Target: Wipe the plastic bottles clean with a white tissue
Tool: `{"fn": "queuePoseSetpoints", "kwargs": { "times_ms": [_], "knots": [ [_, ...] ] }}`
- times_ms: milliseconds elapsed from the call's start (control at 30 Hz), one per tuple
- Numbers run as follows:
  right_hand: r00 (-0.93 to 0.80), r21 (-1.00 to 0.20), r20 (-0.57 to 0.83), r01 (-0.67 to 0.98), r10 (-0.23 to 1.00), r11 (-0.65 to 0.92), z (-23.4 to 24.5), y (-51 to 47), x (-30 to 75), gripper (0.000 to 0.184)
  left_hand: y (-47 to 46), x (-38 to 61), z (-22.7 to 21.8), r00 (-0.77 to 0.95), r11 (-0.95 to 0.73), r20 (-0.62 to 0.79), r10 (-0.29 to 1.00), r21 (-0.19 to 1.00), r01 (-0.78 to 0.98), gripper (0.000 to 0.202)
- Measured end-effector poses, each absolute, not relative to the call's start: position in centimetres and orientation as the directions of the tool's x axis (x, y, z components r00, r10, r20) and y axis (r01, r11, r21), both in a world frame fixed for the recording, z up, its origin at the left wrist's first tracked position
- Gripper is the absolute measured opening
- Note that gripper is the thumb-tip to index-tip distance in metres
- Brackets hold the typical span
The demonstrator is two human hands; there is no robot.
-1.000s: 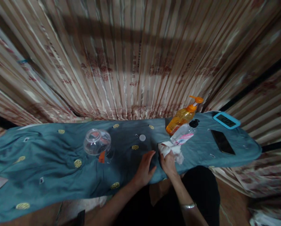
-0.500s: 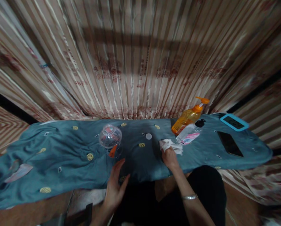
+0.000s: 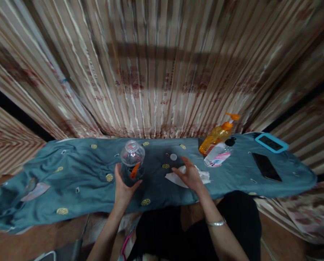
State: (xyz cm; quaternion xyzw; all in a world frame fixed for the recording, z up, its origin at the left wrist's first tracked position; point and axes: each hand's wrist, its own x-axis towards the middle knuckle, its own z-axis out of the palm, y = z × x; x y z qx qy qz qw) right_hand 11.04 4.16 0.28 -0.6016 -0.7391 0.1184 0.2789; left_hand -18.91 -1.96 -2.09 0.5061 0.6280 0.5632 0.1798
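A clear plastic bottle [image 3: 132,157] with an orange label stands uncapped on the table's left-middle part. My left hand [image 3: 124,190] is open at its near side, thumb and fingers spread around the lower part; whether they touch it I cannot tell. A white tissue [image 3: 203,177] lies spread out on the cloth. Over it hovers my right hand [image 3: 191,175], fingers apart and holding nothing. Just beyond those fingertips is a small white round cap [image 3: 173,157].
A teal cloth [image 3: 83,170] with pineapple prints covers the narrow table. To the right are an orange pump bottle [image 3: 216,139], a clear bottle with a black top [image 3: 218,155], a dark phone [image 3: 266,166] and a blue-framed digital timer [image 3: 272,142]. Striped curtains [image 3: 162,83] hang behind.
My right hand has let go of the crumpled tissue, which now lies spread out. My left hand has moved forward to the clear plastic bottle. The view has shifted slightly.
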Motion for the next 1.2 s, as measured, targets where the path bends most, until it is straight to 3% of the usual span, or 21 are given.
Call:
{"fn": "queuePoseSetpoints", "kwargs": {
  "times_ms": [133,267,367,533,667,767,933,1067,1200],
  "knots": [
    [-0.145,-0.367,0.090,0.915,0.985,0.168,1.8,8.3,8.6,0.061,0.6,-18.4,-2.9,-0.430,-0.116,0.293,0.854,0.913,0.391,0.117],
    [-0.193,-0.359,0.024,0.914,0.981,0.188,2.3,10.2,7.0,0.046,1.9,-17.6,-3.9,-0.446,-0.101,0.288,0.848,0.912,0.397,0.092],
    [-0.241,-0.394,0.000,0.892,0.971,0.221,3.8,10.0,7.3,0.032,2.0,-16.1,-4.4,-0.359,-0.133,0.271,0.893,0.922,0.364,0.078],
    [-0.313,-0.529,0.094,0.789,0.945,0.313,9.9,9.1,9.1,0.041,1.7,-13.3,-5.0,-0.295,-0.185,0.289,0.911,0.924,0.335,0.082],
    [-0.538,-0.705,0.328,0.407,0.777,0.580,15.2,7.2,8.7,0.043,1.7,-12.6,-4.9,-0.276,-0.235,0.350,0.895,0.897,0.374,0.083],
    [-0.639,-0.566,0.405,0.386,0.654,0.728,17.9,5.5,7.9,0.038,1.5,-12.7,-4.3,-0.243,-0.254,0.378,0.893,0.871,0.419,0.080],
    [-0.763,-0.255,0.319,0.502,0.562,0.826,20.6,3.7,7.7,0.034,0.9,-13.2,-3.0,-0.159,-0.333,0.473,0.867,0.786,0.521,0.075],
    [-0.823,-0.177,0.201,0.502,0.531,0.846,21.4,3.1,8.1,0.032,0.6,-13.7,-2.7,-0.128,-0.356,0.531,0.838,0.708,0.610,0.069],
    [-0.777,-0.089,0.172,0.600,0.606,0.795,20.6,2.6,7.7,0.026,0.4,-13.8,-3.4,-0.138,-0.349,0.549,0.824,0.684,0.641,0.071]
  ]
}}
